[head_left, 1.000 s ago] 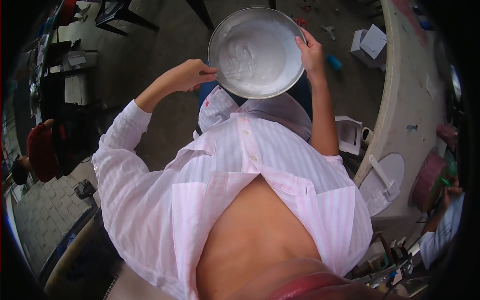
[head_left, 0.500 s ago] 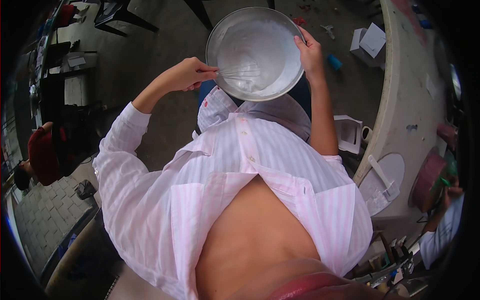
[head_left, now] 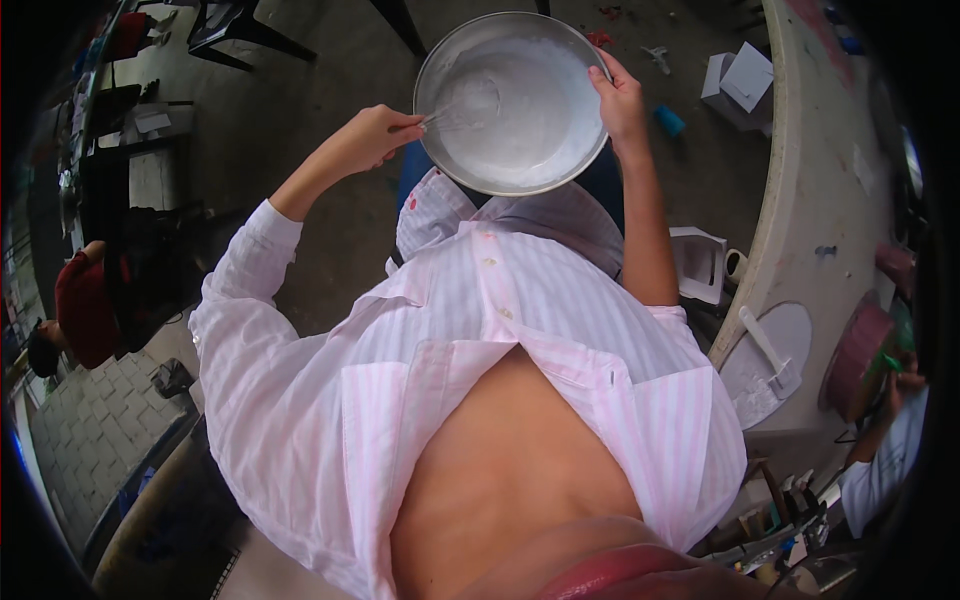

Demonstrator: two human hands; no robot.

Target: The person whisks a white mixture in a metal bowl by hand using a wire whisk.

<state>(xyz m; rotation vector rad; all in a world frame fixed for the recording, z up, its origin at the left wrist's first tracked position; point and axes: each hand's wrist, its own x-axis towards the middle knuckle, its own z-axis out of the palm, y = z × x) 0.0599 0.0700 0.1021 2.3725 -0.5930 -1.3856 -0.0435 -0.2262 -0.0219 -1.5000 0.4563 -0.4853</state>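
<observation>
Dimly lit concrete floor [head_left: 335, 85], pale table [head_left: 815, 200] along right, black plastic chair [head_left: 240, 42] upper left, grey block paving [head_left: 95, 430] lower left.

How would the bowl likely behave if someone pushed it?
The bowl would probably keep its shape, as its round, shiny rim looks like metal. It might tip if pushed on the left, since the right hand grips only the right side. The white mixture looks wet and loose, so it could slosh.

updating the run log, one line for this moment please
left hand: grips silver wire whisk; right hand: holds round silver metal bowl by rim; contents: white creamy mixture
</observation>
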